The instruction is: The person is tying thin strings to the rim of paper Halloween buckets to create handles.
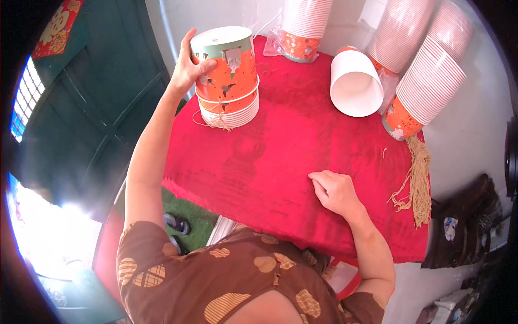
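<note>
Two hands of mine are over a table with a red cloth. My left hand is up at eleven o'clock, its fingers wrapped around the side of an upside-down orange paper bucket, with the thumb pressing on the orange wall. That bucket sits on top of a short stack of buckets tied with pale string, near the cloth's far left corner. At twelve o'clock stands another bagged stack of cups. Moving right, a single white cup lies on its side with its mouth toward me. My right hand rests on the cloth at four o'clock, fingers loosely curled and holding nothing. At two o'clock, long cup stacks lean inward. A bundle of pale string hangs over the right edge.
</note>
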{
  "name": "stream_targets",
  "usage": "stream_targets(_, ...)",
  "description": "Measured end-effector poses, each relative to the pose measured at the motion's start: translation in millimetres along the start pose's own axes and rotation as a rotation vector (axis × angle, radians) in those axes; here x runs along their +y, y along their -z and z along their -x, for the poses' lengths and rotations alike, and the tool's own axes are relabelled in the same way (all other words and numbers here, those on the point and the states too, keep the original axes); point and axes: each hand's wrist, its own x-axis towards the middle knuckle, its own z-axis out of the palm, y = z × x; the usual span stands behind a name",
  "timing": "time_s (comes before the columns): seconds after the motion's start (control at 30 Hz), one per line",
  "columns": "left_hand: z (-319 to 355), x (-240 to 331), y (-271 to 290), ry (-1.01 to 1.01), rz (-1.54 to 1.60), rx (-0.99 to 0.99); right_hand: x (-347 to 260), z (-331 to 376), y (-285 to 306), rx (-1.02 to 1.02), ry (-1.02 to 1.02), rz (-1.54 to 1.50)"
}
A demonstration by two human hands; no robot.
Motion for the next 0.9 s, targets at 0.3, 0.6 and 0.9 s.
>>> stream_targets(0.3,2.9,-0.2,-3.0,-0.016,-0.006,-0.011,-0.7,-0.9,0.3,-0.001,0.003,0.003)
stream_targets(0.6,0.9,-8.0,2.7,-0.010,-0.028,-0.045,0.8,-0.3,1.0,-0.009,-0.002,0.004)
stream_targets(0.9,3.5,-7.0,1.9,-0.007,0.075,-0.088,2.6,-0.3,0.7,-0.007,0.010,0.010)
